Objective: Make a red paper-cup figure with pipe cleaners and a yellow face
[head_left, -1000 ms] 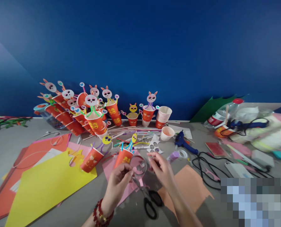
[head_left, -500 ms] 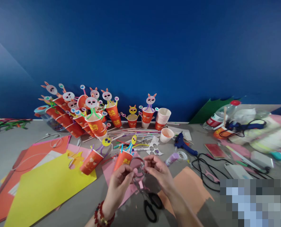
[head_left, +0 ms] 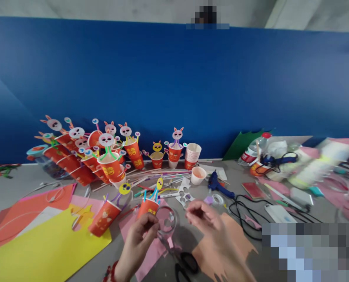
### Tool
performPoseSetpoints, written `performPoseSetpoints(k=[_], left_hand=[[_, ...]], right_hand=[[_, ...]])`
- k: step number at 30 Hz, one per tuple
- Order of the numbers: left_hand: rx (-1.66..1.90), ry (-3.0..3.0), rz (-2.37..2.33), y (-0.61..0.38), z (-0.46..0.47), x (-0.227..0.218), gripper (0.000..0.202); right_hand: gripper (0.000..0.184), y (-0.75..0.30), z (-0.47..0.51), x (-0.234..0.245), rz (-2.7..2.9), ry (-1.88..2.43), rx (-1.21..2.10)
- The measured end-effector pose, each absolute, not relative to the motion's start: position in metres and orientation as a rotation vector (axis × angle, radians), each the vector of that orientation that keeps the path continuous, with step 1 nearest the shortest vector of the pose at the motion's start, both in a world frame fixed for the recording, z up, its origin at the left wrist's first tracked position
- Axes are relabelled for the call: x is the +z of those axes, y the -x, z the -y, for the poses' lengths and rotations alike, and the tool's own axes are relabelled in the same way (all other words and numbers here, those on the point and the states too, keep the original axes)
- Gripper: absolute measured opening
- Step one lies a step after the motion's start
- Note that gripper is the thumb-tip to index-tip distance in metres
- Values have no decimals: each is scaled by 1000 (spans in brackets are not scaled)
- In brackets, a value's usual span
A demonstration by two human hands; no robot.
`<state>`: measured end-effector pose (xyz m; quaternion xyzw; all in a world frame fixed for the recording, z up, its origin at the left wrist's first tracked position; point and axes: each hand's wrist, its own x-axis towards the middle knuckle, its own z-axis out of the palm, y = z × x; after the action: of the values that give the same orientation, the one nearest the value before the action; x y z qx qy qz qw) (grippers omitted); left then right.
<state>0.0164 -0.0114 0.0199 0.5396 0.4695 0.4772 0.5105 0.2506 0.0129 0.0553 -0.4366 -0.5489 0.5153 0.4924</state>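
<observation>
My left hand is closed in a pinch above the pink paper, beside a clear roll of tape. What its fingertips hold, if anything, is too small to make out. My right hand, a little blurred, is apart to the right with fingers curled toward the thumb; their content cannot be made out. Below and between the hands lie black-handled scissors. Just beyond my left hand stands a red paper cup with blue strips and a yellow paper face.
Red cups with rabbit faces crowd the back left. Yellow paper covers the left front, orange paper the right. A blue glue gun and black cables lie right of centre. A blue wall panel rises behind.
The view has tilted up and shifted right. My right hand has drawn away from my left, so the gap between them is wider. My left hand keeps its pinch.
</observation>
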Motion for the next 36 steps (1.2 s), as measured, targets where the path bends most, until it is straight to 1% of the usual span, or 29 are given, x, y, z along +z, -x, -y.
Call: performPoseSetpoints(k=[2, 4, 6, 9, 14, 19, 23, 36], left_hand=[[1146, -1307, -1111, -15, 10, 17, 28], [1150, -1305, -1095, -17, 10, 16, 30], [1148, -1303, -1076, -19, 11, 15, 33], [1188, -1271, -1055, -22, 13, 11, 36], [1324, -1139, -1081, -24, 12, 0, 43], [1356, -1109, -1071, -25, 10, -3, 44], [1358, -1115, -1063, -26, 9, -4, 42], [1321, -1092, -1067, -22, 6, -6, 45]], right_hand=[[28, -274, -24, 68, 1297, 1160, 1142], [33, -298, -47, 74, 1212, 1268, 1044], [41, -316, -76, 72, 1100, 1335, 991], [43, -328, -116, 57, 1037, 1389, 967], [40, -324, -145, 25, 971, 1409, 965], [35, -326, -151, 9, 951, 1436, 967], [35, -329, -155, 6, 947, 1469, 955], [33, -325, -154, 10, 963, 1553, 918]])
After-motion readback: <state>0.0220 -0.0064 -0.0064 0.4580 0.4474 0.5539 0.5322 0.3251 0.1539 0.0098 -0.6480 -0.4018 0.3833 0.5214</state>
